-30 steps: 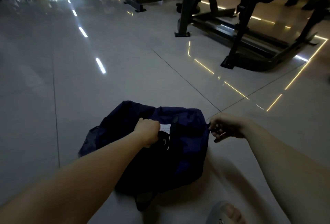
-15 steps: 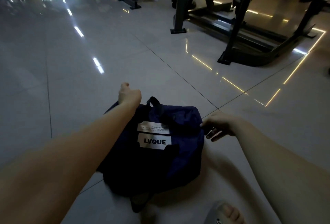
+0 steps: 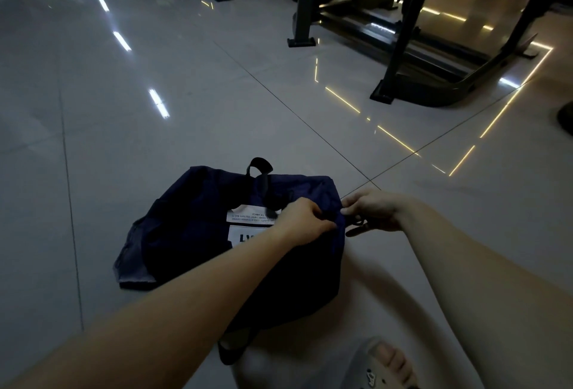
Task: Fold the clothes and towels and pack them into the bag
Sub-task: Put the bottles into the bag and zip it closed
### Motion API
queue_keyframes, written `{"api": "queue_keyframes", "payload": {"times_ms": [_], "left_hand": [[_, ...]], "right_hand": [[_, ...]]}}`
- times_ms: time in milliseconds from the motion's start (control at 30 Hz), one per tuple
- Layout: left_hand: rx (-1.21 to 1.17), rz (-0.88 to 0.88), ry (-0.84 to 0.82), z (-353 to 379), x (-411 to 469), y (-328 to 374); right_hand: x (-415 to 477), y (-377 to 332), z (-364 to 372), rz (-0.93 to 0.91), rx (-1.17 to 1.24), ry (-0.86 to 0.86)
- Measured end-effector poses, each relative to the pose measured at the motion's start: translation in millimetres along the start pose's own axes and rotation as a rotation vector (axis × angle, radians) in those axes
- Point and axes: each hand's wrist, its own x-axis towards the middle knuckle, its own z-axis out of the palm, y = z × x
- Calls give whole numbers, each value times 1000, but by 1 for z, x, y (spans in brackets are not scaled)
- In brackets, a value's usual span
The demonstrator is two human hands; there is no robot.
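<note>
**Navy fabric duffel bag (image 3: 192, 218) gripped at its right end**

Glossy grey tile floor (image 3: 155, 146) spreads all round, with black metal gym machine frames (image 3: 400, 56) standing well beyond. The bag lies on the floor just before the person. The left forearm (image 3: 186, 295) crosses it, hiding part of the white printed label (image 3: 243, 235). The left hand (image 3: 302, 222) grips fabric near the bag's right end; the right hand (image 3: 372, 210) pinches that end. A grey sandal (image 3: 362, 364) shows at bottom right.

Left forearm (image 3: 217, 280) hides most lettering on the bag (image 3: 186, 218) label (image 3: 242, 235)
</note>
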Motion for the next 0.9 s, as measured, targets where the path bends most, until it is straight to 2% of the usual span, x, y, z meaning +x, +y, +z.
{"api": "queue_keyframes", "payload": {"times_ms": [133, 467, 533, 700, 900], "left_hand": [[-20, -37, 91, 15, -4, 7], [-253, -142, 141, -7, -3, 9], [-180, -131, 117, -19, -2, 7], [200, -16, 10, -46, -12, 26], [317, -13, 24, -77, -26, 30]], "right_hand": [[2, 4, 0, -35, 45, -38], [-1, 1, -7, -63, -13, 25], [-3, 0, -8, -77, -47, 29], [-10, -5, -13, -96, -167, 83], [-20, -9, -14, -85, -206, 109]]}}
